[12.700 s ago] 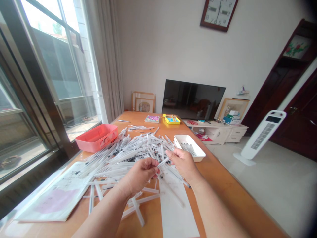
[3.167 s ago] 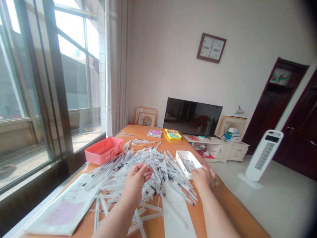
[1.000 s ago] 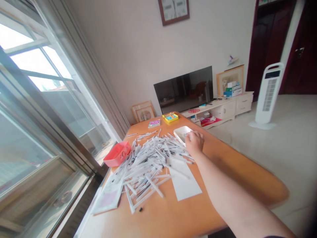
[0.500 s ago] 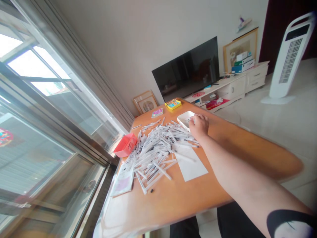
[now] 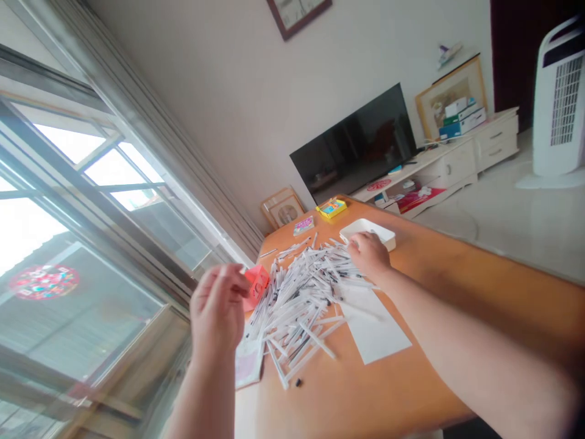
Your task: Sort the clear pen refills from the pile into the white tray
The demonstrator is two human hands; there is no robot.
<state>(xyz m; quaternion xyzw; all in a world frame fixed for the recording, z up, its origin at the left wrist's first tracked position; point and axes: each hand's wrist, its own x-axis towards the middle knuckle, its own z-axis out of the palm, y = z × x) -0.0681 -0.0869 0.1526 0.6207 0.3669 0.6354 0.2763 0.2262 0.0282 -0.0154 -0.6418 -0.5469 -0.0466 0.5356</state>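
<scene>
A large heap of clear plastic pens covers the middle of the orange wooden table. My right hand rests on the far edge of the heap, right beside a white tray; its fingers are curled down among the pens, and what they hold is hidden. My left hand is raised in the air near the camera, blurred, fingers loosely bent with nothing visible in them. A pink tray shows just behind the left hand.
A white paper sheet lies near the heap, a booklet at the table's left edge. A yellow box and a small book sit at the far end. Windows run along the left; a TV and a fan heater stand beyond.
My left hand has come up into view near the camera. The view has tilted and swung left. My right hand stays by the white tray.
</scene>
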